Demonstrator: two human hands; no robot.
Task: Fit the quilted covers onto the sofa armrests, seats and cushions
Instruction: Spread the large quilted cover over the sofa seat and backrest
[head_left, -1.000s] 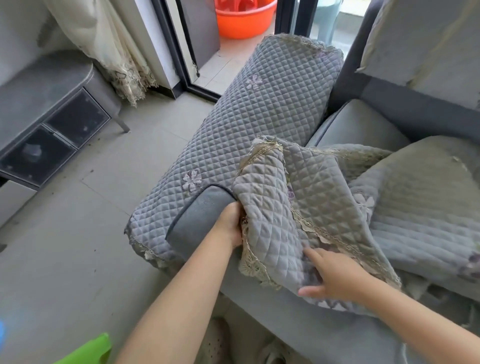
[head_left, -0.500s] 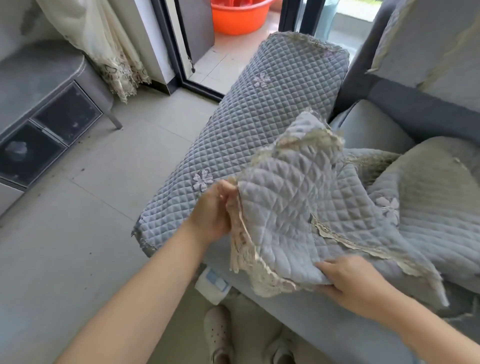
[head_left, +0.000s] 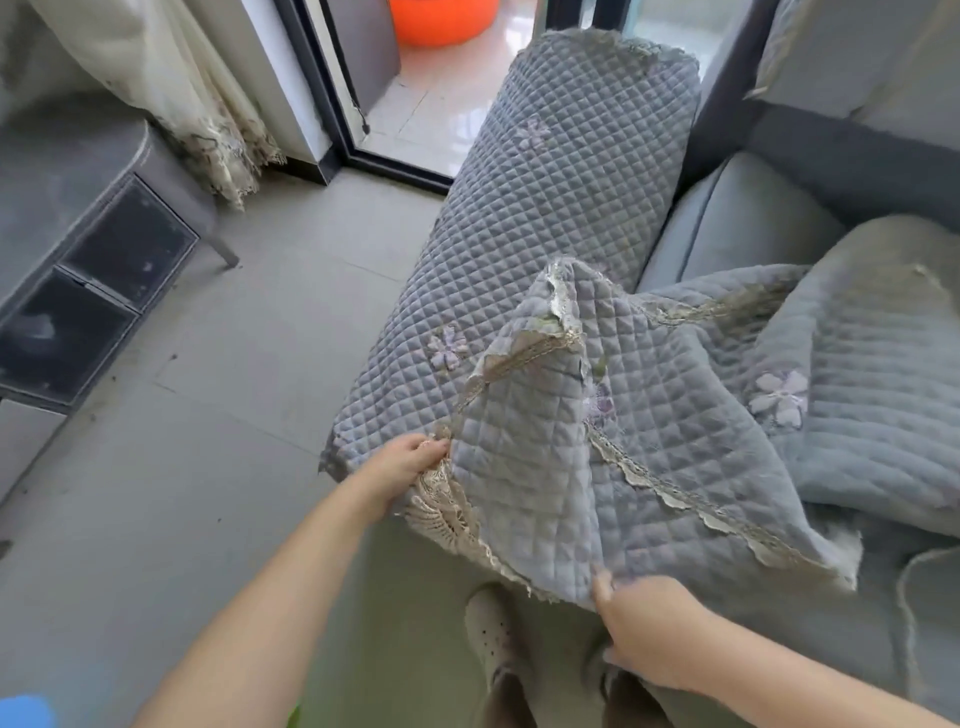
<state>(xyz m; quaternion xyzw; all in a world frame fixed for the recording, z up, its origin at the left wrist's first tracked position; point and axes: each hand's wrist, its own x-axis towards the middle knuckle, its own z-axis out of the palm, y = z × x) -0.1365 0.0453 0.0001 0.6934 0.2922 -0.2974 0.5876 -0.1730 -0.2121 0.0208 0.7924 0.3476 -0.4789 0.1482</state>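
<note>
A: The person holds a loose cover (head_left: 613, 447) by its lace edge. The left hand (head_left: 410, 462) pinches the corner at about nine o'clock of the cloth, fingers curled into the trim; the right hand (head_left: 649, 629) grips the near hem at six o'clock, thumb on top.

B: And where does that cover sit?

A: It hangs bunched between the hands, its far part lying over the seat (head_left: 737, 228) and against the armrest (head_left: 545, 208), which already wears its own quilted cover.

B: So the step is probably spreading this one over the seat.

A: Likely. Done well, the person keeps both grips on the hem, draws the hands apart so the fold at twelve o'clock opens, then lays the cloth flat with the lace hanging over the front edge.

B: The risk?

A: The fold could stay doubled under, or the pull could drag the armrest's cover askew, since the two touch.
</note>
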